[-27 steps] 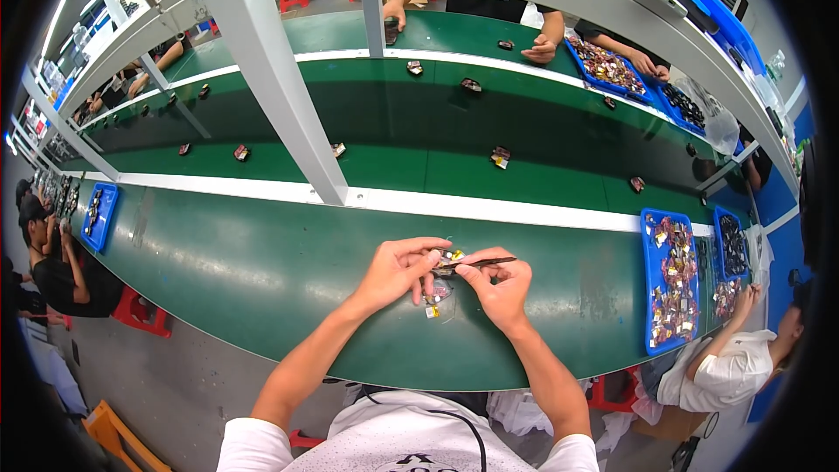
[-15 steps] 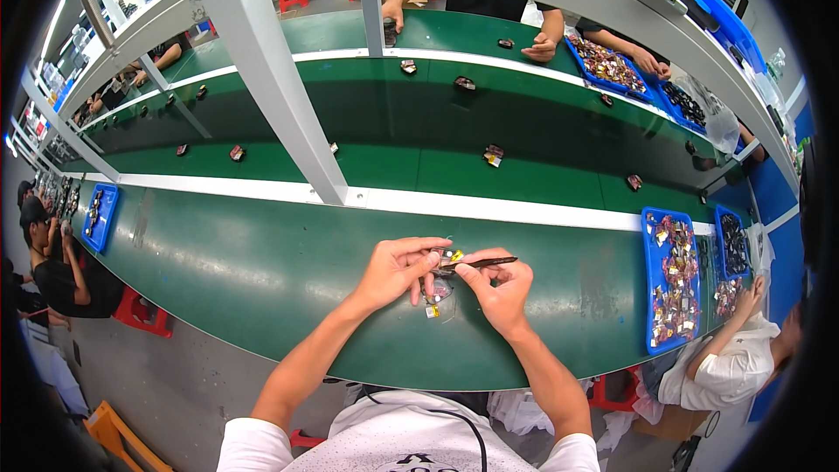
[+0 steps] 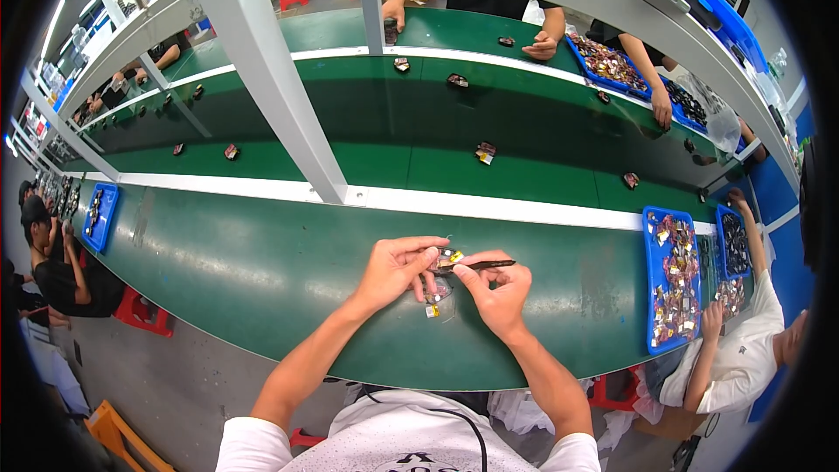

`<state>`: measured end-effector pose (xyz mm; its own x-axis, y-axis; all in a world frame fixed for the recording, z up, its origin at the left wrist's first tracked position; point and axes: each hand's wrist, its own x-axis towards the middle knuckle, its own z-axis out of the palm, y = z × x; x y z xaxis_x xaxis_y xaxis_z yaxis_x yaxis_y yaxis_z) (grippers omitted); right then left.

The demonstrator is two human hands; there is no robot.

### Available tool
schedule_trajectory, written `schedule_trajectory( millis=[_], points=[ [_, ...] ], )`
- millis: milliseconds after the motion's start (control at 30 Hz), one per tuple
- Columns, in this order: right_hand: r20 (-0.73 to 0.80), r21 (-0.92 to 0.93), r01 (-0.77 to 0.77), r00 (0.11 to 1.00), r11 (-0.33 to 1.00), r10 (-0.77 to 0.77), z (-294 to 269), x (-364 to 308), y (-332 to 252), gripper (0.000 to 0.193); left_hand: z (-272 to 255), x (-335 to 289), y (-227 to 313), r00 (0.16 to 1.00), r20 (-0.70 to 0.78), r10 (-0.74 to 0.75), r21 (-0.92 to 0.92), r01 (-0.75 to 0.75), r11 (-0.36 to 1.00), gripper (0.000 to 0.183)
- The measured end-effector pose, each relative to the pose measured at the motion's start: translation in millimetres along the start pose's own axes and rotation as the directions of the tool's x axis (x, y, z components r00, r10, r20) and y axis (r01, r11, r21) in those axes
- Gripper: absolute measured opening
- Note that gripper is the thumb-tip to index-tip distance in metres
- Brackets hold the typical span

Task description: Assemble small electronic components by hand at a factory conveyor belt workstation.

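Note:
Over the green worktop, my left hand [image 3: 391, 273] pinches a small dark electronic part [image 3: 449, 255] with a yellow label between thumb and fingers. My right hand [image 3: 501, 299] is closed round slim dark tweezers [image 3: 496, 263], whose tip meets that part; their back end sticks out to the right. Just below my left fingertips, a second small part [image 3: 433, 309] with a yellow and white label and fine wires rests on the worktop. My fingers partly hide both parts.
Right of my hands stands a blue tray [image 3: 648, 297] of small wired parts, with a smaller blue tray [image 3: 720, 225] of black pieces beyond. A white ledge [image 3: 489, 212] and grey post [image 3: 262, 70] border the green conveyor belt [image 3: 384, 166], which carries scattered parts. Co-workers sit around.
Parts on the belt have shifted slightly left. The co-worker at right now stretches an arm toward the black pieces, and an arm across the belt has moved forward. My hands hardly moved.

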<state>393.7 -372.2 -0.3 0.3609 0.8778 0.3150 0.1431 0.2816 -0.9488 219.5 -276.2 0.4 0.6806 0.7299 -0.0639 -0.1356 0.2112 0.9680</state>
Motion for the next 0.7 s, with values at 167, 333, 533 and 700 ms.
schedule_trajectory(
  millis=[167,333,533,700],
  points=[
    [-0.008,-0.031,-0.001,1.000,1.000,0.000,0.7,-1.7,2.4,0.009,0.9,1.5,-0.3,1.000,-0.018,-0.009,-0.007,0.009,1.000,0.030],
    [-0.016,-0.107,0.101,0.994,0.989,-0.104,4.1,-1.7,-1.3,0.009,-0.5,1.0,0.5,0.998,-0.055,0.006,-0.018,-0.007,1.000,0.030],
    [-0.003,-0.212,0.209,0.977,0.954,-0.215,3.9,-1.6,-2.0,0.011,1.1,0.5,1.6,0.997,-0.073,0.013,-0.018,-0.014,1.000,0.030],
    [-0.014,-0.206,0.208,0.976,0.956,-0.215,4.0,-1.5,-0.8,0.011,1.0,0.2,2.1,0.997,-0.076,0.011,-0.014,-0.012,1.000,0.030]
  ],
)
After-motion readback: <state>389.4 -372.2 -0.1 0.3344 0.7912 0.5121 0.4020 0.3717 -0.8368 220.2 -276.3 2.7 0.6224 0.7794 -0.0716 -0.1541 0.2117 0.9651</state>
